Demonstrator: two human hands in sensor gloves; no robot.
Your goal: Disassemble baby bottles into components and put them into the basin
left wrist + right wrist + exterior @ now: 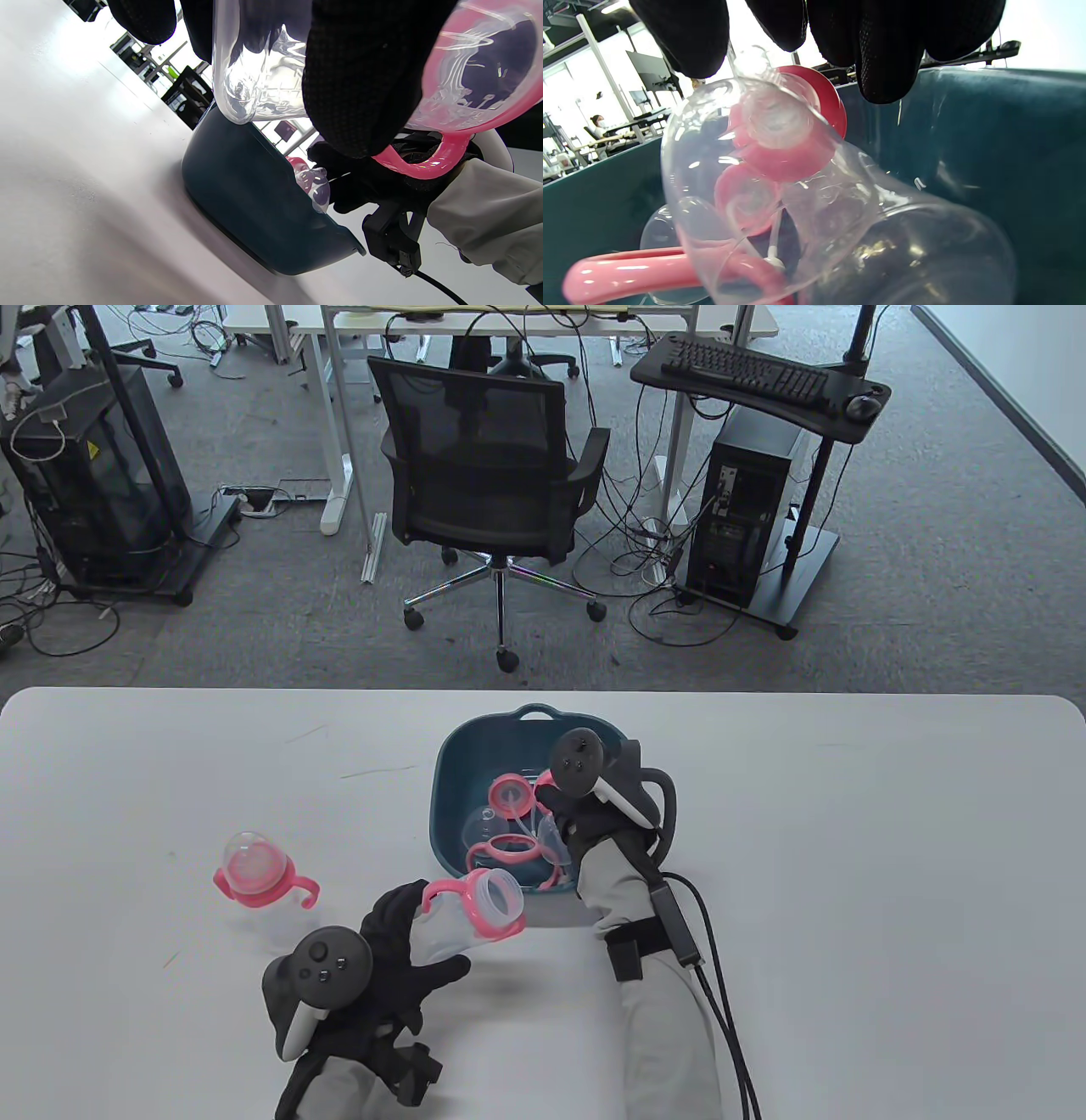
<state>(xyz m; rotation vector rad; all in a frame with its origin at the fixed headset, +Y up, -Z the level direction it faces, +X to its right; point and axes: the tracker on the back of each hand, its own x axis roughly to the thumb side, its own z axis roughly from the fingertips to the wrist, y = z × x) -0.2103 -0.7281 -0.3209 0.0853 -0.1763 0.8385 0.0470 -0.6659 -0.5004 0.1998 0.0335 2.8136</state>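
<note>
My left hand (424, 925) grips a clear bottle body (484, 903) with its pink handle ring still on. It holds the bottle tilted just in front of the teal basin (450, 780), mouth toward the basin. In the left wrist view the fingers (360, 84) wrap the bottle (258, 76) above the basin wall (254, 199). My right hand (556, 806) is inside the basin. Its fingertips (886, 63) pinch the top of a clear nipple on a pink collar (793, 131), above a clear bottle body (840, 220) and a pink handle ring (628, 267).
One assembled bottle (254, 878) with a pink collar, handles and a clear cap stands on the white table left of my left hand. The basin holds several pink rings and clear parts (509, 831). A cable (713, 967) trails from my right wrist.
</note>
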